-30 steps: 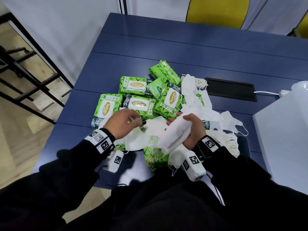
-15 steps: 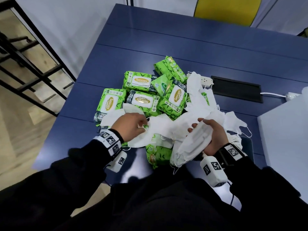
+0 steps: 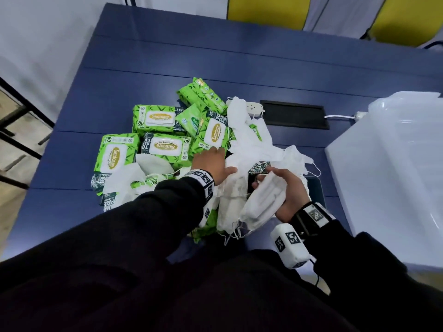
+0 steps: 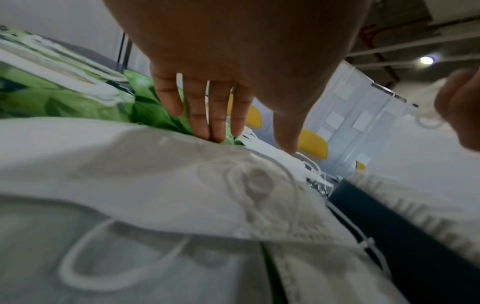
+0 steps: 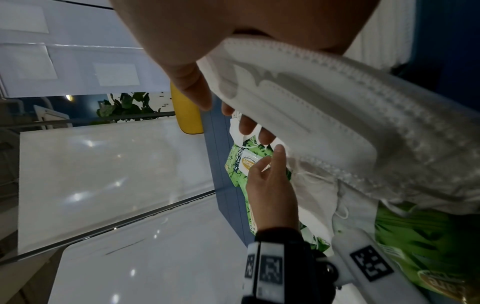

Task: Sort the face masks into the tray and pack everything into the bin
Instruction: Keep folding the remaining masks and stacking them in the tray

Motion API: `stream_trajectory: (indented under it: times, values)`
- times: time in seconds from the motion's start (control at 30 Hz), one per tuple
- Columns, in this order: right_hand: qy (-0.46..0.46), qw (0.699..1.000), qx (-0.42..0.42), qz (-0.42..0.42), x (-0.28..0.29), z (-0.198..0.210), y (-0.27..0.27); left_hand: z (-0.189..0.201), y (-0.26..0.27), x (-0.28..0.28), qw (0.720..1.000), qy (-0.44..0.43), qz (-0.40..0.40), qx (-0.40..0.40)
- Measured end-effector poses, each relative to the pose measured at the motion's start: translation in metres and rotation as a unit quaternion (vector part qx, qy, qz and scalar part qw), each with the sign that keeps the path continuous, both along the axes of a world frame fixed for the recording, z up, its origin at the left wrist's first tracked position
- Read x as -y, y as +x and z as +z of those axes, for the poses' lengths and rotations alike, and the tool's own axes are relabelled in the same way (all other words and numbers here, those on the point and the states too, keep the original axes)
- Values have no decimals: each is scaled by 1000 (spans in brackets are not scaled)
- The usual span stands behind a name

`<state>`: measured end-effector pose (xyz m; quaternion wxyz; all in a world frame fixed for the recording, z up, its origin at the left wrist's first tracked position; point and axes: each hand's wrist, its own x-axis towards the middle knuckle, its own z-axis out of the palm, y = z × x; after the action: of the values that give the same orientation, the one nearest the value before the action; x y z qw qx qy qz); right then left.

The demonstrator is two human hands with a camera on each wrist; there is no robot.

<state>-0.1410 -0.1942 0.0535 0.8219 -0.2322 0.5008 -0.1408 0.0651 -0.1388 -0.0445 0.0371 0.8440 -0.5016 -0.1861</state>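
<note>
The right hand (image 3: 286, 188) is gripping a mask stack (image 3: 262, 202); the left hand (image 3: 213, 164) (fingers straight) is reaching into tangled loose masks (image 3: 254, 149), whose ear loops could snag and drag others.

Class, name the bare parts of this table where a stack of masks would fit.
Bare blue table beyond the wipe packs, and the strip left of them. Crowded: the loose masks between both hands, up to the white bin.
</note>
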Motion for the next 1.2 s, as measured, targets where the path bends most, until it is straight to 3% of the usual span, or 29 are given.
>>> stream_trajectory:
  times: [0.17,0.27,0.37,0.43,0.6,0.73,0.93,1.1,1.2]
  values:
    - [3,1000,5,0,-1,5,-2,3,-10,16,999,44,20,-13]
    - [-4,1000,14,-5,3,5,-5,15,7,10,989,-34,74,-123]
    - [9,1000,18,-13,5,-1,-5,36,30,-11,956,-132,126,-228]
    - [33,999,22,-4,5,-7,-3,56,41,-27,918,-225,147,-290]
    - [65,995,37,64,-2,-14,16,94,33,-55,855,-388,102,-329]
    - [93,983,134,84,-20,-6,32,92,14,-70,816,-395,71,-417]
    - [106,971,203,73,-31,11,42,93,7,-89,832,-346,63,-430]
    - [59,975,185,109,-30,9,42,106,8,-99,805,-322,84,-492]
    - [70,977,178,93,-25,6,40,103,9,-98,809,-319,99,-483]
